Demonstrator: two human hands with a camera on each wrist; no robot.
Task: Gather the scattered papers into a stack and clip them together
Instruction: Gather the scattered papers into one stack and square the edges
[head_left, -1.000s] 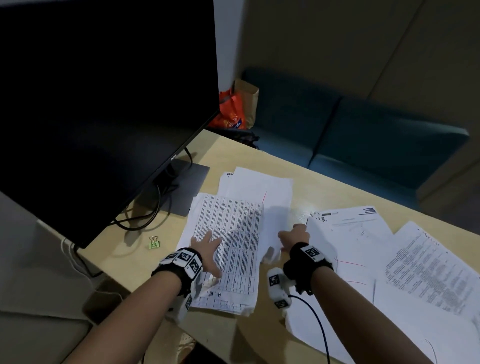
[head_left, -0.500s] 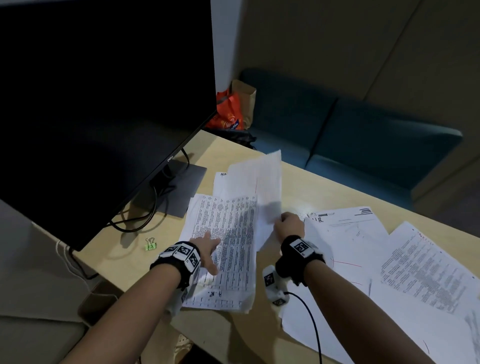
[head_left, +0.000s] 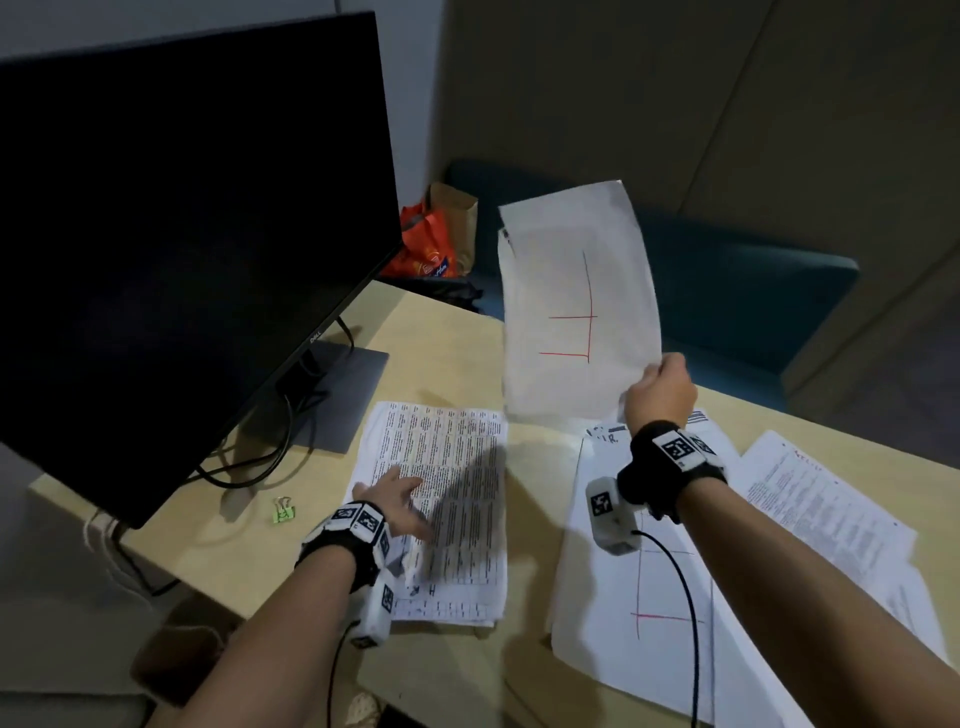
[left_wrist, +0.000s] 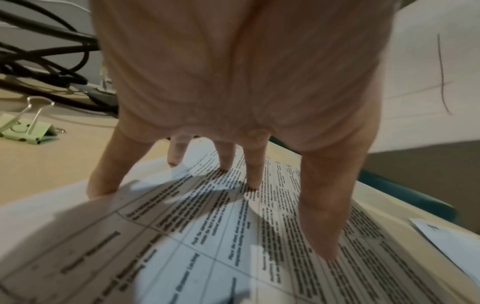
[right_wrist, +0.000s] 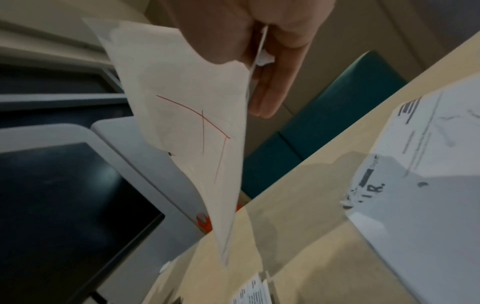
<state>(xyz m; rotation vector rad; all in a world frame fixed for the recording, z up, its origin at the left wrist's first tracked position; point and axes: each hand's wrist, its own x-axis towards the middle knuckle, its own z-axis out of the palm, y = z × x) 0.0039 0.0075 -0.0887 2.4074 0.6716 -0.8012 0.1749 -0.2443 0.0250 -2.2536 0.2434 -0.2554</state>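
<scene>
My right hand (head_left: 657, 384) pinches the lower right corner of a white sheet (head_left: 576, 301) with red and dark pen lines and holds it upright above the table; the same sheet (right_wrist: 192, 115) fills the right wrist view. My left hand (head_left: 395, 496) rests with spread straight fingers (left_wrist: 253, 170) on a printed stack of papers (head_left: 457, 499) near the table's front edge. More loose sheets (head_left: 639, 587) lie scattered to the right. A green binder clip (head_left: 283, 510) lies left of the stack, also in the left wrist view (left_wrist: 28, 131).
A large black monitor (head_left: 182, 249) stands at the left on its flat base (head_left: 337, 384), with cables (head_left: 249, 467) trailing toward the clip. An orange bag and a brown paper bag (head_left: 436, 239) sit on a teal bench (head_left: 737, 291) behind the light wooden table (head_left: 441, 343).
My right hand has picked up the pen-marked sheet that lay behind the printed stack and raised it upright, moving up and to the right. My left hand has stayed on the stack.
</scene>
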